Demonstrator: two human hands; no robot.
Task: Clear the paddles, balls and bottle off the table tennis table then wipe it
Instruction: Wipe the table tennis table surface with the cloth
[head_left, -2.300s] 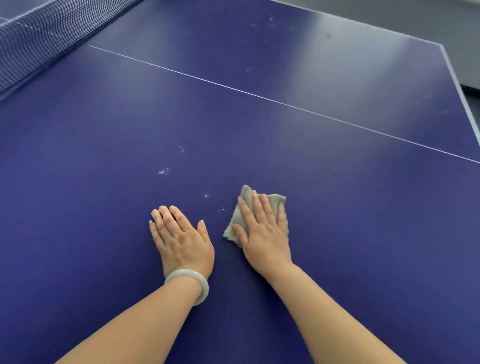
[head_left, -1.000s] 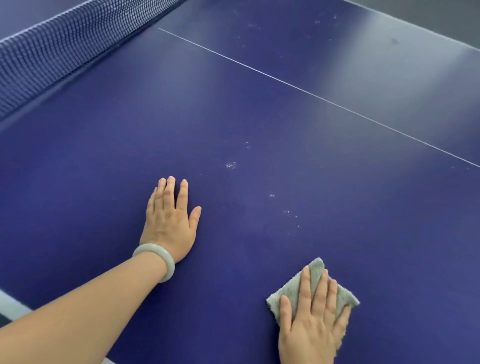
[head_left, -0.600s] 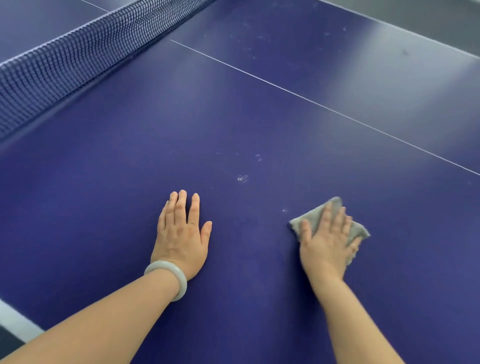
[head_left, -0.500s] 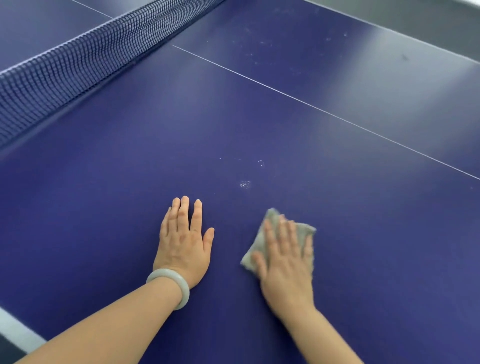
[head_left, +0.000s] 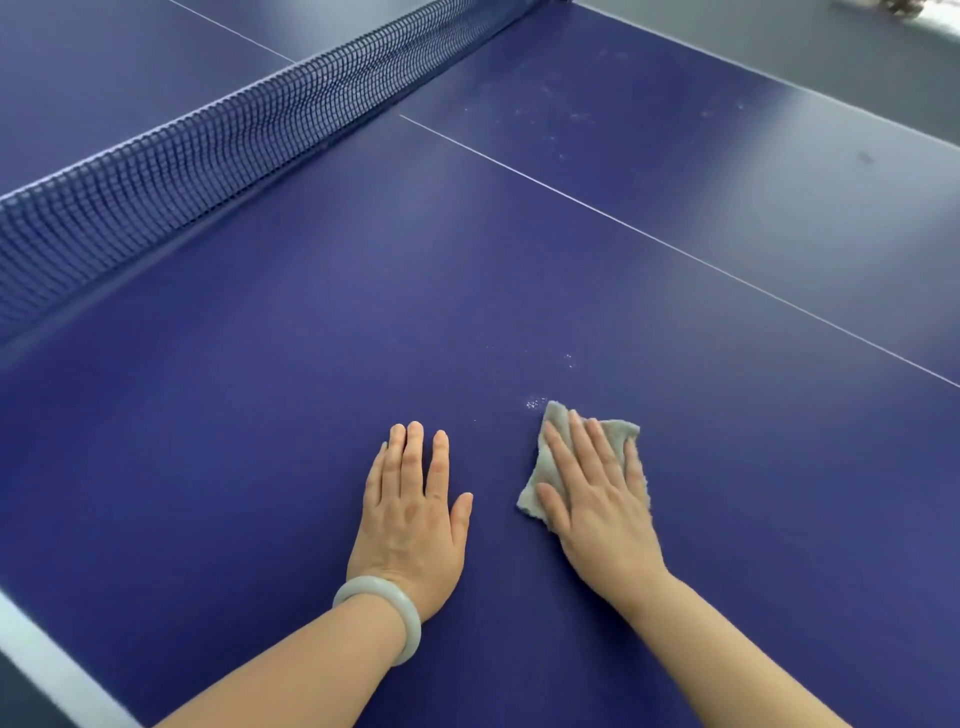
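The left hand (head_left: 410, 509) rests flat, fingers spread, on the dark blue table (head_left: 311, 312). The right hand (head_left: 597, 499) presses the small grey fuzzy cloth (head_left: 619, 432) flat. The cloth has swept back to the white specks (head_left: 532, 403), so wiping is underway.

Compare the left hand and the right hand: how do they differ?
The left hand rests directly on the table; the right hand presses a grey cloth. The left hand has a pale bangle at its wrist; the right hand has none. Both lie flat with straight fingers.
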